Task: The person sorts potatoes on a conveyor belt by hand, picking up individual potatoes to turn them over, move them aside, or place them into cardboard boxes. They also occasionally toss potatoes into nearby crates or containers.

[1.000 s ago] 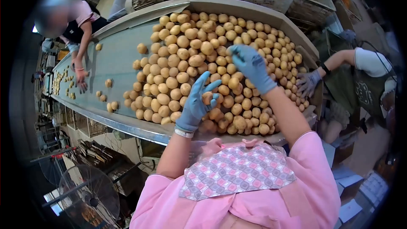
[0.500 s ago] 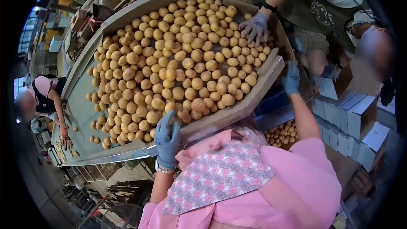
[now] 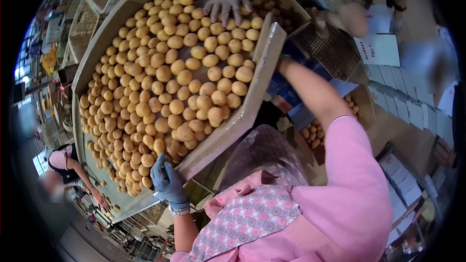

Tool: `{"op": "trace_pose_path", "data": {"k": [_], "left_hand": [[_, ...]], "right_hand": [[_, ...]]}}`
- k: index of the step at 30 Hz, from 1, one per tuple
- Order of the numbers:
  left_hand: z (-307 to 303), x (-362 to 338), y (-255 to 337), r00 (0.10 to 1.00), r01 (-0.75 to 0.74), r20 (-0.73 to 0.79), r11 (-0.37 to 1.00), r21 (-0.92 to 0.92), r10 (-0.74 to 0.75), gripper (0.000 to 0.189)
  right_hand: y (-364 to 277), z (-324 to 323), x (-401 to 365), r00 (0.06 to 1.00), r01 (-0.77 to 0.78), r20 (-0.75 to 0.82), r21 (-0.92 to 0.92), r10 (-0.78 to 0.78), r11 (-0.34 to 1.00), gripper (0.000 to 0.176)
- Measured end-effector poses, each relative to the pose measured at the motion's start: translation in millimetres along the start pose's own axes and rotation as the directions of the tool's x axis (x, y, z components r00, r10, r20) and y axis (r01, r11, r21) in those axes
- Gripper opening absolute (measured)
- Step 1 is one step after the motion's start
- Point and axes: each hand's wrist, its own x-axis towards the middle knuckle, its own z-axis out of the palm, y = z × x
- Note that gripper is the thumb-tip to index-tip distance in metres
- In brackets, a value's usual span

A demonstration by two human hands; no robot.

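Round yellow-brown produce that looks like potatoes covers the wide sorting table. My left hand, in a blue-grey glove, is at the table's near rim with its fingers loosely bent and apart. One fingertip is close to or touching a potato; I see nothing held in that hand. My right forearm reaches past the right end of the table, and the hand there is hidden behind the rim. Across the table, another person's gloved hand lies spread over the potatoes.
Below the table's right end are a blue crate, a brown mesh basket and a box of potatoes. White cartons stand in rows at right. Another person works at the far left end.
The view has turned and shifted. My right hand, visible before at the table's right corner, has gone down out of sight. The co-worker's hand has moved over the potatoes. My left hand stays by the rim.
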Motion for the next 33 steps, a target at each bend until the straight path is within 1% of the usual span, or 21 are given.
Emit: {"op": "trace_pose_path", "data": {"k": [4,7,8,10,12,14,15,16,17,18,20,21,22,25,27,28,29,30,31,32,33], "left_hand": [[3.8,-1.2,-3.0,1.0,0.014,-0.016,1.0,-0.015,-0.014,0.026],[6.3,-3.3,-8.2,0.999,0.027,-0.022,0.999,-0.034,-0.028,0.025],[4.8,-3.5,-7.4,1.0,0.017,-0.01,1.0,0.005,-0.017,0.024],[6.4,-3.0,-9.6,0.999,0.03,-0.01,0.998,-0.048,-0.03,0.025],[6.3,-5.0,-9.4,1.0,0.016,-0.015,0.996,-0.087,-0.018,0.025],[4.1,-3.8,-11.5,1.0,0.0,0.001,0.999,-0.05,0.0,0.025],[3.3,-3.3,-11.4,1.0,-0.018,0.004,0.999,-0.043,0.019,0.025],[3.5,-4.1,-10.8,1.0,0.012,-0.004,0.996,-0.084,-0.013,0.024],[2.2,-4.5,-10.7,1.0,0.014,0.004,0.997,-0.07,-0.014,0.024],[0.6,-3.9,-10.3,1.0,0.015,0.011,0.998,-0.058,-0.015,0.023],[-0.7,-2.2,-9.3,0.999,0.029,0.027,0.997,-0.069,-0.028,0.022],[-2.1,-2.1,-7.5,1.0,-0.011,0.019,0.998,-0.055,0.012,0.022],[-2.3,-1.2,-5.5,0.998,-0.054,0.01,0.998,-0.043,0.054,0.022],[1.2,-1.1,-11.8,0.998,-0.064,0.0,0.997,-0.044,0.064,0.022],[2.3,0.0,-10.7,0.998,-0.059,-0.017,0.997,-0.059,0.058,0.021],[2.7,-1.7,-9.3,0.999,-0.051,-0.017,0.996,-0.072,0.05,0.021],[2.6,-2.3,-8.1,0.999,-0.042,-0.02,0.996,-0.083,0.041,0.021],[1.7,-1.8,-6.4,0.999,-0.035,-0.033,0.995,-0.092,0.032,0.021],[1.5,-1.5,-3.6,0.997,-0.065,-0.044,0.991,-0.118,0.061,0.021],[4.3,-0.2,-8.1,0.984,-0.156,-0.085,0.987,-0.024,0.154,0.022],[-0.1,1.4,1.8,0.987,-0.146,-0.075,0.989,-0.036,0.143,0.022]], "right_hand": [[-39.4,32.3,-9.2,1.0,-0.012,0.009,0.028,0.012,1.0,0.035],[-45.9,40.7,5.5,1.0,-0.014,0.016,0.035,0.013,0.999,0.032],[-44.7,41.0,9.5,1.0,-0.01,0.018,0.04,0.009,0.999,0.032],[-31.9,39.2,4.3,0.999,0.015,0.031,0.045,-0.017,0.999,0.031],[-5.4,38.0,-23.0,0.995,0.094,0.041,0.0,-0.094,0.996,0.031],[24.7,13.5,-86.7,0.993,0.12,0.016,-0.313,-0.121,0.942,0.029],[63.0,27.3,-108.6,0.99,0.144,0.016,-0.167,-0.143,0.975,0.024],[90.6,11.6,-129.4,0.947,0.265,0.258,-0.293,-0.191,0.919,0.029],[104.8,-26.1,-152.1,0.934,0.258,0.298,-0.186,-0.196,0.948,0.035],[145.9,-22.8,-171.9,0.933,0.334,0.206,-0.181,-0.296,0.925,0.037],[202.4,-35.6,-203.3,0.896,0.396,0.316,-0.244,-0.313,0.885,0.036],[217.0,-38.5,-217.3,0.866,0.371,0.452,-0.294,-0.213,0.881,0.037],[216.3,-45.0,-223.2,0.816,0.352,0.569,-0.351,-0.101,0.868,0.037],[185.1,-45.0,-240.3,0.695,0.452,0.71,-0.556,0.115,0.698,0.036],[134.2,-50.4,-245.7,0.835,0.327,0.549,-0.426,-0.047,0.844,0.031],[133.7,-10.4,-267.4,0.951,0.303,0.103,-0.152,-0.29,0.941,0.03],[80.3,-23.5,-267.1,0.965,0.242,0.122,-0.094,-0.23,0.966,0.029],[53.4,3.4,-280.6,0.978,0.201,0.031,0.114,-0.206,0.973,0.045],[-15.1,-40.3,-268.3,0.874,-0.176,0.467,0.055,0.131,0.983,0.074],[-36.4,-19.9,-273.9,0.835,-0.204,0.54,0.125,0.105,0.971,0.092],[-47.6,26.5,-299.7,0.903,-0.108,0.425,0.08,0.064,0.991,0.092]]}}
